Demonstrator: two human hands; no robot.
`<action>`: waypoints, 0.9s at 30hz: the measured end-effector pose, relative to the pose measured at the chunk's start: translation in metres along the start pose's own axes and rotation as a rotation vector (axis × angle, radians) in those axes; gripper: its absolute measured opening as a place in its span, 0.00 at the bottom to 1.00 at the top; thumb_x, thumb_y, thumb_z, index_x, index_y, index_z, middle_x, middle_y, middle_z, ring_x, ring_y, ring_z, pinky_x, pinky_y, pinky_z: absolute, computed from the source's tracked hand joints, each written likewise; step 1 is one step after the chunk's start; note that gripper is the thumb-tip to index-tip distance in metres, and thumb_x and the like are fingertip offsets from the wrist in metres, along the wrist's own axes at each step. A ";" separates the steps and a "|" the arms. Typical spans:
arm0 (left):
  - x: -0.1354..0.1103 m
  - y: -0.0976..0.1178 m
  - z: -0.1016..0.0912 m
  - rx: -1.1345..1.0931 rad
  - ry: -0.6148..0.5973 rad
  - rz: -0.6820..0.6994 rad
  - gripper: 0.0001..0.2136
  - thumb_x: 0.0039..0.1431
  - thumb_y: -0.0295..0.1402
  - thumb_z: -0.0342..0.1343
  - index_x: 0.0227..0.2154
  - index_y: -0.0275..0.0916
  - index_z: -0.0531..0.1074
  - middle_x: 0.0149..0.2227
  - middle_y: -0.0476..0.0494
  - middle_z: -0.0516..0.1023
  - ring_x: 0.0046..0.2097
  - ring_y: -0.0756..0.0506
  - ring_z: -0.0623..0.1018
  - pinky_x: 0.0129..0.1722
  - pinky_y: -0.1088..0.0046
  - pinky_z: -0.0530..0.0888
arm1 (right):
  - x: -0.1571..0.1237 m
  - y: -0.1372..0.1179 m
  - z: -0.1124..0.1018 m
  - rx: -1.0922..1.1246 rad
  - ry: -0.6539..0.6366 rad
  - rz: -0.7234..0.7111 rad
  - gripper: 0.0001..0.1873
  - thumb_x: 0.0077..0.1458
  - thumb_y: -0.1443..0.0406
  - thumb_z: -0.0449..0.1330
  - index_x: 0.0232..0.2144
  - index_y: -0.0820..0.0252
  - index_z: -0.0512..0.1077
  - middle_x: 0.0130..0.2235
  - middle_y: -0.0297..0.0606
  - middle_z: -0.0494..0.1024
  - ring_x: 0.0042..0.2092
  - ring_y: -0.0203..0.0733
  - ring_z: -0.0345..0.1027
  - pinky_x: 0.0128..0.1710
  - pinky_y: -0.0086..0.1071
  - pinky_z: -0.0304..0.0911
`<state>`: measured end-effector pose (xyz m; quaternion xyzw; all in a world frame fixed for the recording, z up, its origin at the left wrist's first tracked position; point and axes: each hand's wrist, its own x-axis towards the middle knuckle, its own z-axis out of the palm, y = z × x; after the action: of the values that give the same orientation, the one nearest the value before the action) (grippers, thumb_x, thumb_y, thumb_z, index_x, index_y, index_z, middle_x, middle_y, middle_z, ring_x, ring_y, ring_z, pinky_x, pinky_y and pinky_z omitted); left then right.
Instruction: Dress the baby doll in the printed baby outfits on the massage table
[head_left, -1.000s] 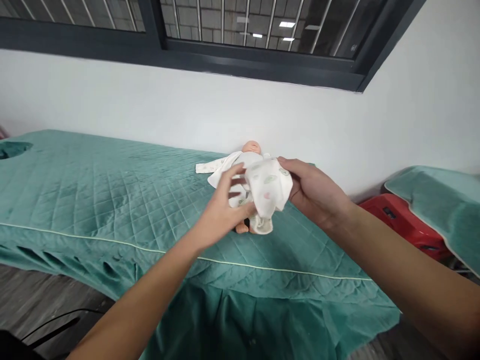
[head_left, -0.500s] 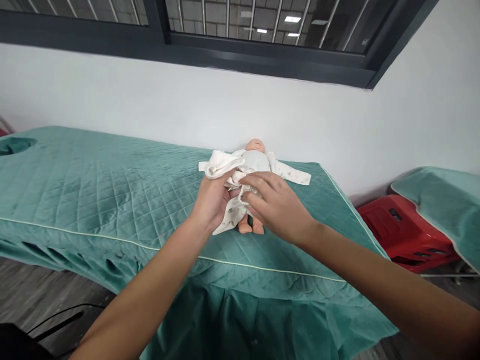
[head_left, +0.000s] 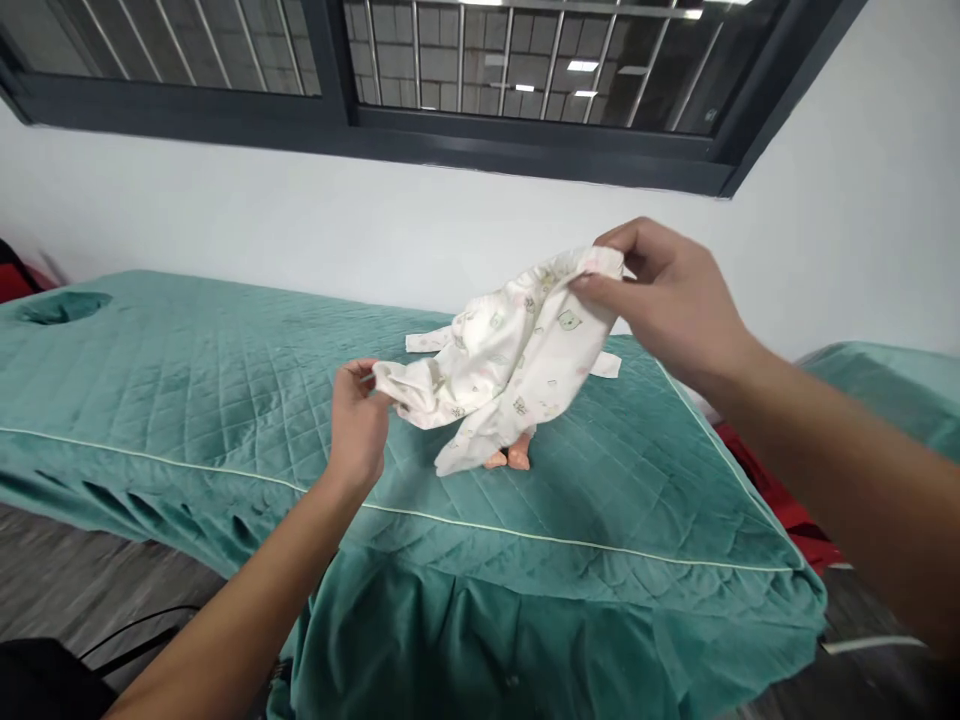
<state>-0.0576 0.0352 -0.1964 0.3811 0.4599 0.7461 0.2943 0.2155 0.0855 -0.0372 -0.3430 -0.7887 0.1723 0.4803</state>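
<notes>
Stretched between my hands is a pair of white baby pants (head_left: 517,345) with small printed figures. My right hand (head_left: 667,290) pinches the waistband at the upper right. Lower down on the left, my left hand (head_left: 360,420) is closed on the end of one leg, while the other leg hangs loose. Behind the pants lies a baby doll; only its feet (head_left: 517,455) show below the cloth. The doll's white top spreads out on both sides, with one sleeve (head_left: 429,341) at the left and a cuff (head_left: 606,365) at the right. The doll's head and body are hidden.
A padded bed with a green quilted cover (head_left: 225,370) carries the doll, and it has a face hole (head_left: 64,307) at the far left. Behind it rise a white wall and a barred window (head_left: 525,70). A red plastic stool (head_left: 787,500) stands at the right.
The pants, bunched between both hands before, are lifted and spread out. My right hand has moved up and right to the waistband; my left hand has moved left. The doll's upper body is now covered from view.
</notes>
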 end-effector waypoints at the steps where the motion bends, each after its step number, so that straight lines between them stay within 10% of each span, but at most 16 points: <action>1: 0.002 0.002 0.000 0.030 0.038 0.075 0.17 0.47 0.25 0.61 0.42 0.41 0.70 0.47 0.45 0.76 0.51 0.44 0.76 0.48 0.69 0.75 | 0.005 -0.002 -0.002 0.063 -0.015 0.017 0.10 0.54 0.65 0.67 0.33 0.58 0.68 0.36 0.34 0.74 0.38 0.38 0.69 0.36 0.33 0.67; 5: 0.013 0.044 0.031 0.071 -0.230 0.281 0.15 0.54 0.31 0.60 0.46 0.44 0.70 0.52 0.43 0.75 0.58 0.42 0.74 0.56 0.62 0.73 | 0.023 -0.015 0.005 0.332 -0.164 0.044 0.14 0.54 0.62 0.69 0.33 0.58 0.66 0.33 0.33 0.76 0.34 0.38 0.72 0.30 0.31 0.67; 12: 0.037 0.116 0.090 0.038 -0.825 0.172 0.16 0.51 0.41 0.69 0.37 0.37 0.73 0.40 0.43 0.78 0.52 0.38 0.78 0.48 0.64 0.77 | 0.031 -0.039 0.008 0.508 -0.284 0.025 0.18 0.51 0.57 0.72 0.32 0.57 0.67 0.31 0.28 0.75 0.32 0.33 0.71 0.31 0.28 0.66; 19: 0.045 0.112 0.083 0.017 -0.798 0.089 0.15 0.50 0.41 0.68 0.35 0.36 0.73 0.32 0.46 0.76 0.40 0.40 0.81 0.37 0.67 0.78 | 0.012 -0.026 -0.004 0.627 -0.244 0.145 0.19 0.50 0.57 0.71 0.25 0.58 0.64 0.23 0.25 0.67 0.24 0.28 0.61 0.23 0.23 0.57; 27: 0.033 0.099 0.093 -0.095 -0.730 -0.034 0.18 0.57 0.47 0.62 0.37 0.38 0.69 0.32 0.46 0.74 0.41 0.42 0.81 0.41 0.67 0.78 | -0.010 0.001 0.016 0.191 -0.703 0.313 0.19 0.45 0.52 0.73 0.35 0.57 0.78 0.36 0.36 0.80 0.36 0.40 0.74 0.34 0.31 0.67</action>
<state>-0.0064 0.0645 -0.0700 0.6006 0.2956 0.5765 0.4686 0.2050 0.0805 -0.0521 -0.3328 -0.8237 0.4229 0.1786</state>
